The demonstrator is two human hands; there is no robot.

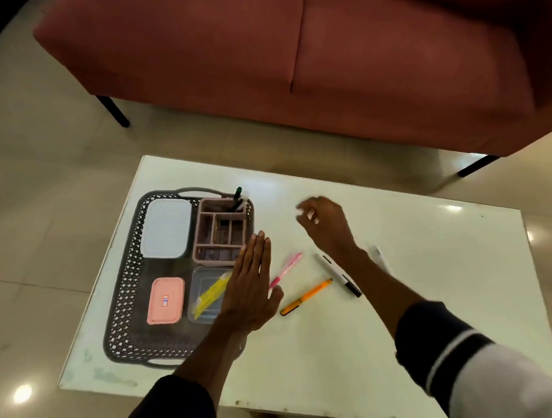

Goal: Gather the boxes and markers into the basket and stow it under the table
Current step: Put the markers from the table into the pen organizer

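A dark perforated basket (127, 276) lies on the left of the white table (427, 266). Inside it are a pale blue box (166, 228), a pink box (164, 301), a clear box (205, 292) with yellow items, and a mauve divided organizer (220, 232) with a green-capped marker (237, 194) standing in it. My left hand (250, 284) hovers flat over the basket's right edge, fingers straight, holding nothing. My right hand (325, 222) hangs above the table with loosely curled fingers and holds nothing. A pink marker (287, 268), an orange marker (306, 297) and a white-and-black marker (338, 274) lie between the hands.
A red sofa (294, 51) on black legs stands beyond the table's far edge. Another pale pen (378, 257) lies partly hidden behind my right forearm. Glossy beige floor tiles (48, 185) surround the table.
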